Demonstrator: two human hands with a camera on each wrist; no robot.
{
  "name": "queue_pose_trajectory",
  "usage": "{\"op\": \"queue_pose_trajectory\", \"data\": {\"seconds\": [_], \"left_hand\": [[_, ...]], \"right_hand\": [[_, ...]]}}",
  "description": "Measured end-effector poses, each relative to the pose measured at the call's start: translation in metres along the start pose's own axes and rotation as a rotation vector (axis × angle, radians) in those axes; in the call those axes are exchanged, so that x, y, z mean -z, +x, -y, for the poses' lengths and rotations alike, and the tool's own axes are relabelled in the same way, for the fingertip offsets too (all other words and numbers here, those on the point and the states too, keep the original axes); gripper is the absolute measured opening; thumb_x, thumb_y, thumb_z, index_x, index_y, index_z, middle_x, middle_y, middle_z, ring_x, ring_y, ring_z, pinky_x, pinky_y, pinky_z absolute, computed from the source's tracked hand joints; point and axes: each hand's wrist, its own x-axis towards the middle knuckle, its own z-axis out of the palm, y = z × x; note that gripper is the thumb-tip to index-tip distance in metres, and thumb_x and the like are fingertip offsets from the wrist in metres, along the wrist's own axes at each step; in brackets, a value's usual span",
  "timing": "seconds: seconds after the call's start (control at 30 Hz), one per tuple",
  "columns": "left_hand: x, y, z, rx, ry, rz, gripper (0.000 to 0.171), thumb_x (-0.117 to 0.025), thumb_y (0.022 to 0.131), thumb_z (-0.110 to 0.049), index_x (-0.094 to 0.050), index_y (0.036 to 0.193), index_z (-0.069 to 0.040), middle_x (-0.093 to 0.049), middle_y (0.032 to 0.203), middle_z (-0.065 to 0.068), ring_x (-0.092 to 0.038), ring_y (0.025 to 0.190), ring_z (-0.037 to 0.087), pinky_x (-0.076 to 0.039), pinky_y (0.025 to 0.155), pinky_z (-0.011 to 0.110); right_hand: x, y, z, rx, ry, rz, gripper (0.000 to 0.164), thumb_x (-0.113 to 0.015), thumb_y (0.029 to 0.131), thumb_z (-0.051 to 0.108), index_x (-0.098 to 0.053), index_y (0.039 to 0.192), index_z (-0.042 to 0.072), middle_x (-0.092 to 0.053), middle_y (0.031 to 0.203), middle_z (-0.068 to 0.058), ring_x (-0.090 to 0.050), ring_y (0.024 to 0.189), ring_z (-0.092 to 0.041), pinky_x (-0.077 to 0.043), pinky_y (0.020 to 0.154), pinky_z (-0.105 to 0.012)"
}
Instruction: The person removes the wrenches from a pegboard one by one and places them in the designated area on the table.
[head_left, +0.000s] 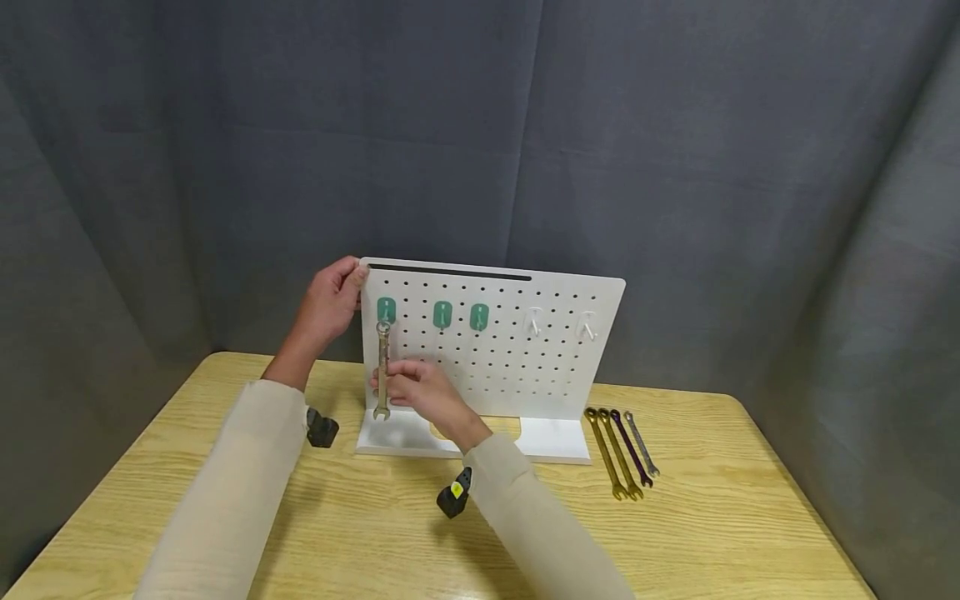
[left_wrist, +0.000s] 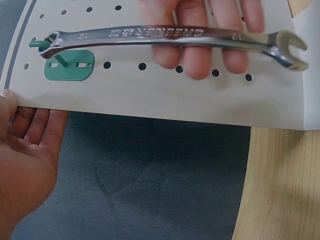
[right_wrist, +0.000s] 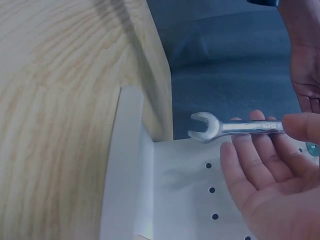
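Observation:
A silver combination wrench (head_left: pixel 382 371) hangs upright at the left of the white pegboard (head_left: pixel 495 358). In the left wrist view its ring end encircles the peg of a green hook (left_wrist: pixel 75 70). My right hand (head_left: pixel 437 398) is at the wrench's shank, fingers extended behind it, between wrench and board. The right wrist view has the thumb (right_wrist: pixel 302 126) overlapping the shank, while the open-jaw end extends past the fingers. At the board's upper left corner, my left hand (head_left: pixel 328 302) grips the edge, thumb in front and fingers behind.
Two more green hooks (head_left: pixel 442 314) and two white hooks (head_left: pixel 534 322) are on the board. Several wrenches, gold, purple and silver (head_left: pixel 641 442), lie side by side on the wooden table (head_left: pixel 720 517), right of the board's base (head_left: pixel 555 440). Dark curtains (head_left: pixel 420 167) surround the table.

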Motion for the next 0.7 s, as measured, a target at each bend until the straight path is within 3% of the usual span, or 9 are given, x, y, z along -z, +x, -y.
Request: {"op": "queue_pose_trajectory", "data": {"seconds": [0.3,0.5,0.7], "left_hand": [[0.001,0.0,-0.003,0.002,0.006,0.006,0.034,-0.044,0.113,-0.03,-0.057,0.116,0.002,-0.062,0.113,0.021,-0.064,0.106,0.032,-0.053,0.095,0.05],[0.0,-0.002,-0.003,0.01,0.011,0.008,0.034,-0.044,0.113,-0.03,-0.057,0.115,0.001,-0.062,0.116,0.021,-0.064,0.107,0.032,-0.053,0.097,0.05],[0.0,-0.001,-0.003,0.001,0.01,0.007,0.034,-0.043,0.113,-0.031,-0.057,0.115,0.001,-0.062,0.116,0.02,-0.064,0.107,0.031,-0.054,0.096,0.049]], "right_hand": [[0.001,-0.011,-0.008,0.051,0.047,0.086,0.023,-0.056,0.102,0.001,-0.067,0.118,-0.012,-0.071,0.118,-0.022,-0.069,0.111,-0.033,-0.056,0.093,-0.037],[0.0,-0.024,-0.012,0.02,0.011,0.141,0.025,-0.058,0.103,0.004,-0.066,0.122,-0.01,-0.072,0.117,-0.018,-0.07,0.108,-0.027,-0.057,0.092,-0.036],[-0.003,-0.036,-0.011,-0.026,0.061,0.219,0.027,-0.06,0.103,0.008,-0.067,0.125,-0.005,-0.073,0.118,-0.013,-0.07,0.106,-0.024,-0.057,0.091,-0.037]]}}
